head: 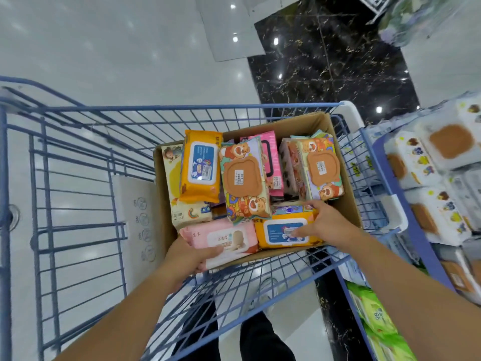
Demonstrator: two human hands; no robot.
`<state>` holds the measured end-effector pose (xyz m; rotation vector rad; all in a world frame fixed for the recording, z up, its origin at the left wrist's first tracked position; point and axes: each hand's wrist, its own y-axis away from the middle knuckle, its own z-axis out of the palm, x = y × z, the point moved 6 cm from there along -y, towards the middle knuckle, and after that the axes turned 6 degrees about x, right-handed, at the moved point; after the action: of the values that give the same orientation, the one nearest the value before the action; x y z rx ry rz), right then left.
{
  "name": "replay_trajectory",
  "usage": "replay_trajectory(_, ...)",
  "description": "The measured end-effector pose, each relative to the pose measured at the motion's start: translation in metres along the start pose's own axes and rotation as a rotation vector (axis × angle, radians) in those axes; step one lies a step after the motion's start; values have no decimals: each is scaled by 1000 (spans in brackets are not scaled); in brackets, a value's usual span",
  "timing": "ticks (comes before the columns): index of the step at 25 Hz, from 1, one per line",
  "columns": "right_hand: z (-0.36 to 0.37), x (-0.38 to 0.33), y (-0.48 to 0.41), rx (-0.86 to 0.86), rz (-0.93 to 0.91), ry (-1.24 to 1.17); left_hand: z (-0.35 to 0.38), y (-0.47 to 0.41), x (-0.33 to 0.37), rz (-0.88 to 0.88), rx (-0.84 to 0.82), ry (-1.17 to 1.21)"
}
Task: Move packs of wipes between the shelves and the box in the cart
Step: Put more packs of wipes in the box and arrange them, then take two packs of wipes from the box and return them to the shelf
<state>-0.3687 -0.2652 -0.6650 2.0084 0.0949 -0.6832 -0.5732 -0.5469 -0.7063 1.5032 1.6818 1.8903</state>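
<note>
Judging from the load alone, the task stands partway: the cardboard box (299,123) sits in the right half of the blue wire cart (156,108) and is close to full of packs of wipes, while the shelves (398,191) just beside the cart on the right also carry rows of white packs (426,157) and, lower down, green packs (374,308). Whether the box is being filled or emptied cannot be told. The left hand (190,259) grips the pink pack (229,238) by its near end, fingers and thumb curled round it, at the box's near left corner. The right hand (328,225) spans the near orange pack (278,233), thumb at its far edge and fingers bent over its blue-and-white lid; the pack lies flat against the near wall, touching the pink one. Neither pack appears lifted clear. Behind them an upright orange pack (200,165) and two bear-printed packs (243,178) (321,168) with brown lids lean on edge, with further packs partly hidden underneath. The packs are soft, glossy film pouches with rigid flip lids and look intact; several carry a small label.
</note>
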Motion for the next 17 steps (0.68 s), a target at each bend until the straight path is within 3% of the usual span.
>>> replay_trajectory(8,-10,-6,72,83,-47,-339,-40,76,49,124,68,71)
replay_trajectory(17,-71,-21,223,260,-170,-820,-39,155,172,409,-216,177)
